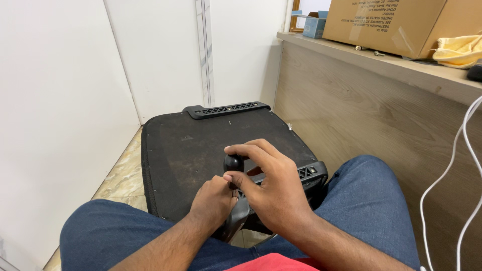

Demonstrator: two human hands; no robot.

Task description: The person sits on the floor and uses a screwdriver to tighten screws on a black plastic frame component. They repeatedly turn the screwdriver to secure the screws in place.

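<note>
Black and dusty, a flat chair seat (201, 150) lies upside down between the person's knees, its underside facing up and its far edge carrying a black plastic bracket (228, 109). Seen from the head camera, the right hand (271, 183) curls over a small black knob (233, 163) at the near edge of the seat, thumb and forefinger pinching it from either side. The left hand (215, 200) sits just below, fingers folded shut around the black lever (240, 211) that the knob tops, touching the right thumb. Both forearms come in over blue jeans (371, 200).

Containers stand on the wooden shelf (401, 70) at upper right: a large cardboard box (386, 22), taped closed so its contents cannot be told, and a small blue box (315, 25) behind it with its flaps up; what is inside is hidden. A yellow cloth (459, 50) lies beside the cardboard box, and two small screws (369, 50) rest in front of it.

White wall panels (65, 100) close the left side, a wood-grain panel (361, 115) the right, with marble-patterned floor (123, 173) between. White cables (462, 170) hang at the far right.
</note>
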